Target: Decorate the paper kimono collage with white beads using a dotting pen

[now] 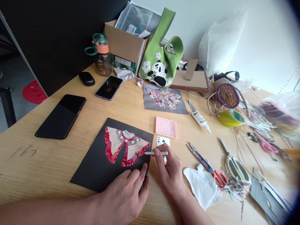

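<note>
My right hand pinches a slim white pen-like stick, its tip close to the right edge of a red and cream fabric garment shape. That shape, dotted with small pearly beads, lies on a black card. Resting on the card's lower right part, my left hand has its fingers extended and holds nothing. A three of clubs playing card lies partly hidden behind my right hand. Just beyond it is a pink tray with tiny white beads in it.
Scissors, snips, a white cloth and a glue bottle lie to the right. At left are a tablet, a phone and a mouse. A green panda bag stands behind.
</note>
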Demonstrator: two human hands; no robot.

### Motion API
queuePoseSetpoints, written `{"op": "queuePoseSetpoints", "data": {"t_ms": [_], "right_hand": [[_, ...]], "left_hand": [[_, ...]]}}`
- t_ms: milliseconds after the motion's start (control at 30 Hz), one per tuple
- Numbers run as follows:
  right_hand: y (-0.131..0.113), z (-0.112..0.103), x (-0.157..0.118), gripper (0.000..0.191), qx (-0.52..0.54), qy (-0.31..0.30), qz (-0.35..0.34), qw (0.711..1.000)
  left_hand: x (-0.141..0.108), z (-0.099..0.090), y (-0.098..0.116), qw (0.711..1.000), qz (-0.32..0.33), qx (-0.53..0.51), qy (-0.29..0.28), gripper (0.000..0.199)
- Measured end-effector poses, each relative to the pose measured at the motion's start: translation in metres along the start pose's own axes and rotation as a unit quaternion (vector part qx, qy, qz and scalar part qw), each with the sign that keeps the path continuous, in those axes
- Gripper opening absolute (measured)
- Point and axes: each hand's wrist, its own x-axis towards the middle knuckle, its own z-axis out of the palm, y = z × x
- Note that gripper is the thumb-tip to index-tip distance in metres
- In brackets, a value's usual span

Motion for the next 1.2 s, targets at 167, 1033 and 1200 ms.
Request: {"op": "queuePoseSetpoints", "data": {"t_ms": [167,1033,1200], "right_hand": [[-0.0016,0.0029,0.0013,0.014,-0.002,-0.027,-0.005,1.0],[0.0005,0.0049,-0.0011,0.011,-0.023,-0.039,0.002,0.999],[-0.001,0.0044,-0.0003,0.012,-0.021,-0.036,0.003,0.999]], "left_hand": [[0.0007,-0.0012,0.0,1.0,-0.003,-0.005,0.0,0.041],[0.0005,-0.0022,0.0001,1.0,-0.002,-0.017,-0.001,0.04],[0.0006,-0.0049,-0.0003,1.0,-0.004,-0.02,-0.005,0.039]]}}
